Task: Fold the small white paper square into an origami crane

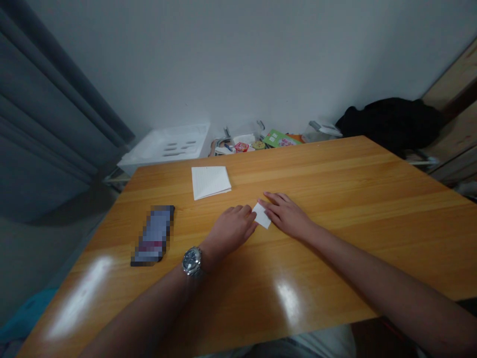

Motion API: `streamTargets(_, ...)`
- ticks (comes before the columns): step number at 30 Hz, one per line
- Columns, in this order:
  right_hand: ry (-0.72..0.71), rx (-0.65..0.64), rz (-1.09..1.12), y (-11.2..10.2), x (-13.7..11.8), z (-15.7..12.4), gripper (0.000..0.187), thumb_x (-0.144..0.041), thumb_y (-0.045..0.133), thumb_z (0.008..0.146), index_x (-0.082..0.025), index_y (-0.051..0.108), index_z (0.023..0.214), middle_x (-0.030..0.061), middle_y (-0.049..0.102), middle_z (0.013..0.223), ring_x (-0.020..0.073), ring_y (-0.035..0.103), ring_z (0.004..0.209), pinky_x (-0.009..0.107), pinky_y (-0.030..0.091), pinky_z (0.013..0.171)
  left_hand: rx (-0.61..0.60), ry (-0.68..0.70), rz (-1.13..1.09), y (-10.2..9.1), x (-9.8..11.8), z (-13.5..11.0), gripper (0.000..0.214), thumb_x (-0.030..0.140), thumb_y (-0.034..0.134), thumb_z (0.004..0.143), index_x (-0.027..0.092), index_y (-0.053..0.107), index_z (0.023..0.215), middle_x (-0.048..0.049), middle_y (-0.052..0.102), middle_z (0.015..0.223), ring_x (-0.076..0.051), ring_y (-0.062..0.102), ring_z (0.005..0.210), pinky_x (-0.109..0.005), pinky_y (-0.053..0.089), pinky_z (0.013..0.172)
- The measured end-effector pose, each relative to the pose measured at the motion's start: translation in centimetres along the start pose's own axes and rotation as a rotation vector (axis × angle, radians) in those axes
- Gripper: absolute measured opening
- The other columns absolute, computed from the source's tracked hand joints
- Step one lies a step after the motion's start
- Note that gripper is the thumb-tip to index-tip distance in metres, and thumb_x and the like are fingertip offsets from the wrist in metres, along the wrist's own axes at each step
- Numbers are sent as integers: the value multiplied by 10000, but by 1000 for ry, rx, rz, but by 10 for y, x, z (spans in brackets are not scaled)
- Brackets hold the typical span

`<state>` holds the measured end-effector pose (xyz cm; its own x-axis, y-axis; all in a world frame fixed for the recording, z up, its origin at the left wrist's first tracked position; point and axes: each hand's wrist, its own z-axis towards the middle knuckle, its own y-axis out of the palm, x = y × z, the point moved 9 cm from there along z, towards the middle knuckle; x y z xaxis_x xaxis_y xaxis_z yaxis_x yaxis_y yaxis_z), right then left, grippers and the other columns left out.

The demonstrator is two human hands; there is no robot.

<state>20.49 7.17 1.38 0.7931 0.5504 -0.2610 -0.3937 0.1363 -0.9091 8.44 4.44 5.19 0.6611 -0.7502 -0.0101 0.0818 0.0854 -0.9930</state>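
Note:
A small white piece of paper (262, 216), squarish and set cornerwise, lies on the wooden table between my two hands. It may be folded, but its layers are too small to make out. My left hand (234, 227), with a silver watch (192, 261) on the wrist, is closed with its curled fingertips on the paper's left edge. From the other side my right hand (288, 215) lies flat, its fingers stretched and slightly apart. Some of its fingertips touch the paper's right edge, while the index finger reaches past the top corner.
A folded stack of lined paper (210, 182) lies farther back on the table (335, 199). At left is a phone (154, 236) with a blurred screen. Behind the table's far edge are a white tray (175, 141), a green booklet (279, 139) and a black cloth heap (391, 122).

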Motion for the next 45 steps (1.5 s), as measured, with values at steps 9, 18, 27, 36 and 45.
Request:
streamTargets(9,4,13,103,-1,5,0,429,-351,398,1038,-231,562,1416,124,506,1485,282,464,1325,522,397,1105,53,96,-110,14,-1,-2,379,411,447,1017,178,630,1253,-118,640,1271,-276,607,1124,-433,463,996)
streamTargets(18,-25,16,136,-8,0,-1,393,-372,429,1033,-212,654,1313,134,560,1433,278,493,1303,512,405,1098,151,-9,-153,17,-36,-2,436,418,546,974,142,574,1311,-145,617,1323,-284,583,1187,-454,432,1075)
streamTargets(27,-130,15,88,-13,-12,-1,349,-365,504,1006,-240,667,1288,128,566,1427,287,513,1295,511,435,1072,179,5,-227,29,-44,-1,338,340,566,967,189,626,1263,-115,622,1332,-259,595,1211,-429,476,1061)
streamTargets(36,-161,-89,47,-4,-16,-4,377,-395,489,1011,-256,626,1334,107,586,1416,287,524,1305,503,429,1065,210,-14,-236,22,-44,0,338,391,591,954,199,643,1228,-98,652,1287,-269,622,1160,-438,496,999)
streamTargets(45,-159,-35,114,-10,-16,-2,305,-325,555,983,-249,667,1256,91,655,1321,269,577,1236,486,445,1038,219,15,-231,21,-43,1,332,426,610,945,205,669,1186,-88,683,1231,-255,650,1092,-415,510,953)
